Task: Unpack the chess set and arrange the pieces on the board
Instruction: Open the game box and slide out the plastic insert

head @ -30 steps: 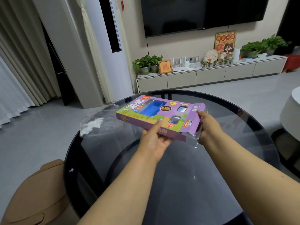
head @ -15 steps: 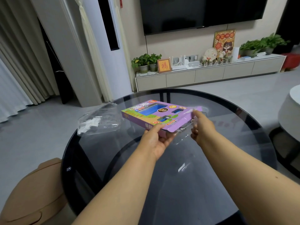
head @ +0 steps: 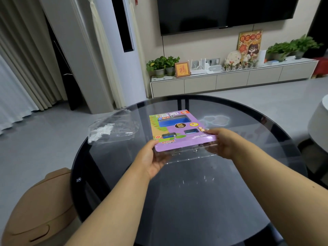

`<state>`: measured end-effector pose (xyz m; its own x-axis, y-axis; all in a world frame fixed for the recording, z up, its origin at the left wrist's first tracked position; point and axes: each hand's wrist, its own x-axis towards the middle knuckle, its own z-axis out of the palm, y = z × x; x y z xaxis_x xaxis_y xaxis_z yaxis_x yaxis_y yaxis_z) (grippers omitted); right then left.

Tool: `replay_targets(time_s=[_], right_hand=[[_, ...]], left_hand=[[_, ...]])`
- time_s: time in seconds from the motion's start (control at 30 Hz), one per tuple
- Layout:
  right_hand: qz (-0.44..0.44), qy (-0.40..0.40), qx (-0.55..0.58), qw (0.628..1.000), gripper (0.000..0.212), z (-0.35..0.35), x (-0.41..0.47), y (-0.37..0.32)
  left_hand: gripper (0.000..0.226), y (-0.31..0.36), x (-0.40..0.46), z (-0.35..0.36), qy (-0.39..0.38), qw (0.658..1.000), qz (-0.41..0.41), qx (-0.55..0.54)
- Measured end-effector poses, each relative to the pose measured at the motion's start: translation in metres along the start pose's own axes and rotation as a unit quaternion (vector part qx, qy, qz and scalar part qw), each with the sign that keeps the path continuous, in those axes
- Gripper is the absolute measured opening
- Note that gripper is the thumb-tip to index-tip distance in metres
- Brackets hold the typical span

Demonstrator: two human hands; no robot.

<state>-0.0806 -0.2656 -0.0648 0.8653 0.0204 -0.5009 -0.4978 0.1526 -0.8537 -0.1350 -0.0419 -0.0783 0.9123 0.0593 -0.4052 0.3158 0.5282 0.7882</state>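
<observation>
Over the middle of the frame, above the round dark glass bench (head: 248, 192), I hold the purple chess set box (head: 179, 132) nearly flat, its printed face up. My left hand (head: 150, 157) grips its lower left corner, thumb on top and fingers curled beneath. My right hand (head: 225, 142) grips the lower right edge, where a clear plastic tray (head: 191, 155) sticks out of the box toward me. At centre left of the frame a crumpled clear plastic bag (head: 113, 130) lies on the bench, well apart from the box.
</observation>
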Motion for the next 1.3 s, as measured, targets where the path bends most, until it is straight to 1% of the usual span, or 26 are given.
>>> replay_targets(time_s=[0.03,0.1,0.17,0.23,0.3,0.37,0.47,0.63,0.73,0.77,0.8,0.83,0.87,0.9,0.93,0.97,1.0,1.03,1.1,1.13,1.17,1.3], right_hand=[[0.005,-0.005,0.002,1.0,0.014,0.003,0.0,0.001],[0.011,0.002,-0.008,1.0,0.014,0.008,0.0,0.003],[0.009,0.021,-0.032,0.999,0.014,0.012,0.002,0.005],[0.01,0.035,-0.045,0.998,0.013,0.015,0.004,0.008],[0.015,0.043,-0.046,0.998,0.012,0.017,0.005,0.01],[0.019,0.052,-0.043,0.998,0.012,0.019,0.007,0.012],[0.023,0.063,-0.034,0.997,0.011,0.019,0.01,0.014],[0.025,0.085,-0.032,0.996,0.01,0.024,0.015,0.011],[0.026,0.097,-0.044,0.994,0.013,0.026,0.019,0.012],[0.015,0.101,-0.054,0.993,0.016,0.027,0.02,0.011],[-0.016,0.118,-0.088,0.989,0.023,0.027,0.021,0.011],[-0.061,0.144,-0.158,0.975,0.034,0.026,0.022,0.011],[-0.122,0.178,-0.252,0.943,0.045,0.025,0.022,0.01],[-0.189,0.189,-0.333,0.904,0.053,0.026,0.018,0.008],[-0.251,0.159,-0.385,0.874,0.055,0.028,0.011,0.004],[-0.293,0.101,-0.423,0.851,0.054,0.031,0.004,0.002],[-0.314,0.042,-0.467,0.825,0.051,0.034,-0.002,0.001],[-0.323,0.001,-0.52,0.791,0.049,0.038,-0.008,0.0],[-0.336,-0.03,-0.599,0.727,0.048,0.043,-0.01,0.001],[-0.342,-0.029,-0.616,0.709,0.047,0.044,-0.008,0.001],[-0.349,-0.025,-0.623,0.7,0.046,0.044,-0.005,0.001],[-0.374,-0.003,-0.633,0.678,0.042,0.048,0.007,0.002]], left_hand=[[0.019,-0.002,-0.001,-0.002,-0.002,1.0,-0.001,-0.016],[0.021,-0.005,-0.006,-0.005,-0.027,0.998,0.002,-0.049],[0.036,-0.01,-0.011,-0.009,-0.059,0.996,0.018,-0.069],[0.043,-0.015,-0.012,-0.011,-0.074,0.995,0.038,-0.055],[0.04,-0.016,-0.013,-0.012,-0.068,0.996,0.048,-0.027],[0.043,-0.015,-0.013,-0.014,-0.063,0.997,0.049,-0.008],[0.047,-0.011,-0.014,-0.02,-0.069,0.997,0.037,0.004],[0.057,-0.008,-0.02,-0.026,-0.102,0.995,0.007,0.02],[0.061,-0.009,-0.02,-0.028,-0.109,0.994,-0.001,0.015],[0.063,-0.01,-0.02,-0.029,-0.111,0.994,-0.001,0.012],[0.065,-0.01,-0.02,-0.029,-0.112,0.994,-0.003,0.008],[0.066,-0.01,-0.019,-0.03,-0.112,0.994,-0.004,0.005],[0.066,-0.01,-0.018,-0.03,-0.113,0.994,-0.006,0.003],[0.066,-0.01,-0.018,-0.031,-0.113,0.994,-0.008,0.002],[0.065,-0.01,-0.017,-0.031,-0.114,0.993,-0.008,0.001],[0.063,-0.01,-0.016,-0.032,-0.114,0.993,-0.007,0.001],[0.062,-0.01,-0.015,-0.032,-0.116,0.993,-0.007,-0.001],[0.062,-0.01,-0.015,-0.031,-0.116,0.993,-0.008,-0.003],[0.062,-0.01,-0.014,-0.03,-0.113,0.994,-0.009,-0.005],[0.061,-0.009,-0.015,-0.03,-0.111,0.994,-0.011,-0.003],[0.059,-0.009,-0.015,-0.029,-0.108,0.994,-0.013,0.0],[0.058,-0.009,-0.018,-0.029,-0.111,0.994,-0.016,0.013]])
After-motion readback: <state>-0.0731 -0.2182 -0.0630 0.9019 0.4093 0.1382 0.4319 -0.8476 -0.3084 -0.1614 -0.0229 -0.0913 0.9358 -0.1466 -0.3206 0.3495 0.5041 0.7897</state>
